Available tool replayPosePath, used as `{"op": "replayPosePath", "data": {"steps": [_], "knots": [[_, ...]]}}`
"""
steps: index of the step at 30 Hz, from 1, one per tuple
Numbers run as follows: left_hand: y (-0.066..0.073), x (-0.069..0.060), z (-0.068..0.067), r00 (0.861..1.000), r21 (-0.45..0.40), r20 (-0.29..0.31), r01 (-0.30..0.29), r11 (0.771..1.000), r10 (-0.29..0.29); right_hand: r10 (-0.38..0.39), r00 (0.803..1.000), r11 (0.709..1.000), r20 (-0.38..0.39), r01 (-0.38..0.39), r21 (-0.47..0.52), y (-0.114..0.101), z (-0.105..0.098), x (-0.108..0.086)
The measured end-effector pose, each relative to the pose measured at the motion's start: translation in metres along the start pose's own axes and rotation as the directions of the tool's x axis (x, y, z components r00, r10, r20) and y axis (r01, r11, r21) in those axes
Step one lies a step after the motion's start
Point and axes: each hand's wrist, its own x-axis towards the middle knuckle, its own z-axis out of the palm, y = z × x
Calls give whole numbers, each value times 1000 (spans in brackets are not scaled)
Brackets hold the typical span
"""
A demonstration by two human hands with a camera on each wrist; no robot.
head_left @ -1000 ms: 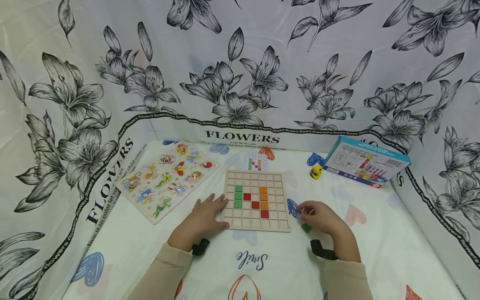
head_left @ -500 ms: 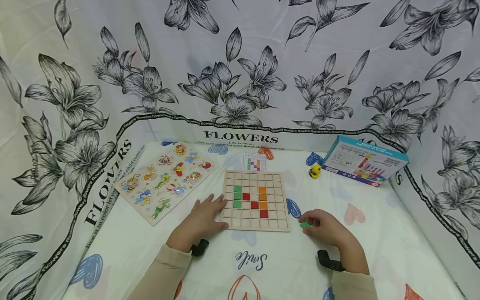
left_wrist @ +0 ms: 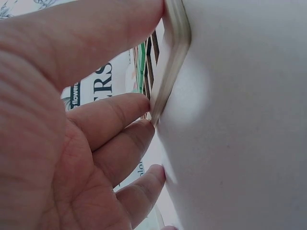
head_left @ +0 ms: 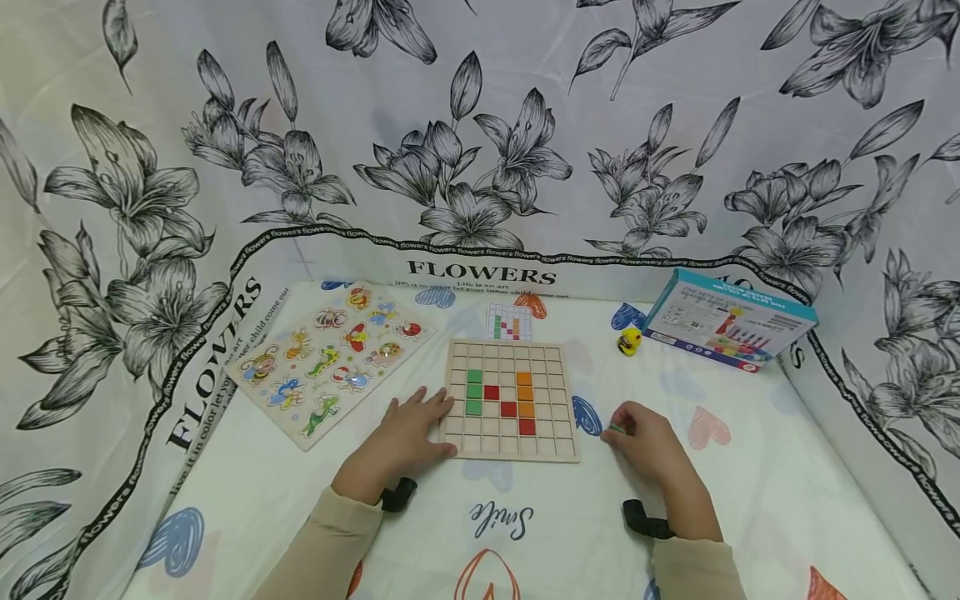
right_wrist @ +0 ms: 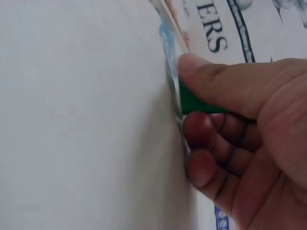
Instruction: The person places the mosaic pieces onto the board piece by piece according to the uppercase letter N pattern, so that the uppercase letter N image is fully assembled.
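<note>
A wooden grid board point(head_left: 510, 448) lies on the cloth, with green, red and orange square tiles set in some of its cells. My left hand point(head_left: 403, 442) rests at the board's left edge, thumb and fingertips touching it; the left wrist view shows the fingers stretched out along the wooden edge point(left_wrist: 176, 52). Right of the board, my right hand point(head_left: 647, 440) pinches a green square tile point(right_wrist: 199, 101) between thumb and fingers, close above the cloth. In the head view only a sliver of that tile shows.
Behind the board lies a small pattern card point(head_left: 509, 322). An insect puzzle board point(head_left: 330, 358) is at the left. To the back right are a small yellow toy point(head_left: 629, 340) and a teal-and-white box point(head_left: 731, 321). Flower-printed curtains point(head_left: 480, 150) surround the table.
My right hand came down on the green tile lying on the cloth, took hold of it and moved slightly up. My left hand has stayed at the board's edge.
</note>
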Motion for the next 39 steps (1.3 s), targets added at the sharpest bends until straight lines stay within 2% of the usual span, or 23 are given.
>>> {"op": "replayPosePath", "data": {"steps": [4, 9, 12, 16, 22, 28, 32, 39], "knots": [[0, -1, -1, 1000, -3, 2, 1, 1000, -1, -102, 994, 994, -45, 104, 41, -30, 18, 1], [-1, -2, -3, 1000, -10, 1, 4, 1000, -4, -264, 965, 963, -13, 264, 54, -89, 53, 5], [-1, -2, -3, 1000, -9, 1, -3, 1000, 3, -311, 950, 949, 27, 309, 54, -118, 72, 12], [-1, -1, -2, 1000, -11, 1, -21, 1000, 21, -334, 940, 942, 66, 332, 47, -142, 90, 22], [2, 0, -1, 999, -19, 3, -38, 999, 38, -355, 933, 935, 61, 354, 21, -154, 99, 28], [4, 1, -2, 1000, -4, 0, -23, 1000, 23, -351, 931, 936, 103, 352, 5, -154, 100, 23], [2, 1, -2, 1000, 7, 9, -15, 1000, 15, -364, 927, 930, 92, 367, -15, -153, 106, 18], [-1, 0, -4, 1000, 5, 11, -13, 1000, 13, -349, 932, 936, 96, 351, -8, -154, 108, 15]]}}
